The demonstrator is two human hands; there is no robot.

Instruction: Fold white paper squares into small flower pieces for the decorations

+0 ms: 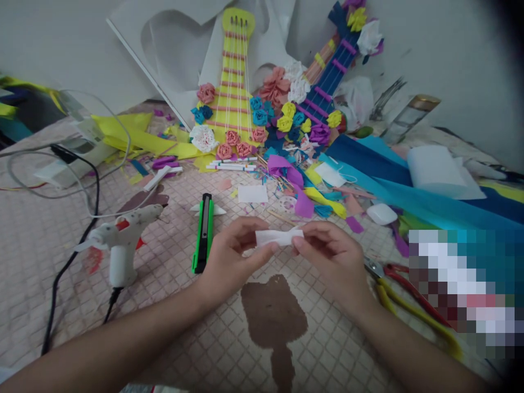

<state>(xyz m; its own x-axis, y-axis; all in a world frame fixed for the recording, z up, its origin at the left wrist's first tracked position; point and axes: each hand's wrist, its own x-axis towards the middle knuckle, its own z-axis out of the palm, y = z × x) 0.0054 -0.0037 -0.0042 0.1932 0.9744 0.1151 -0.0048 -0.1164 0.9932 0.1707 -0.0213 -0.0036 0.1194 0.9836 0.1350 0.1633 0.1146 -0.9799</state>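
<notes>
Above the near half of the bench [196, 349], midway between its left and right edges, I hold a white strip [279, 237], level and clear of the surface. My left hand [235, 254] has its left end pinched between thumb and fingers; my right hand [333, 254] grips the right end the same way, and the strip looks creased toward that side. I judge the step in hand to be shaping this strip, by a fold or a twist; which of the two I cannot tell. To my mind the next move calls for a light, even pinch at both ends, since something so thin could tear or crumple.

Under my wrists, toward the near edge, a brown patch [274, 311] breaks the checked cover. Just beside my left hand, on the bench's left side, lies a green cutter [203, 234], and nearer the left edge stands a glue gun [123, 262]. A white card [252, 194] lies beyond the strip. By my right wrist, toward the right edge, are red handles [399, 272] and yellow handles [417, 316]. Farther out come coloured scraps [303, 204], then at the far edge a yellow guitar [235, 112] and a blue guitar [335, 76].
</notes>
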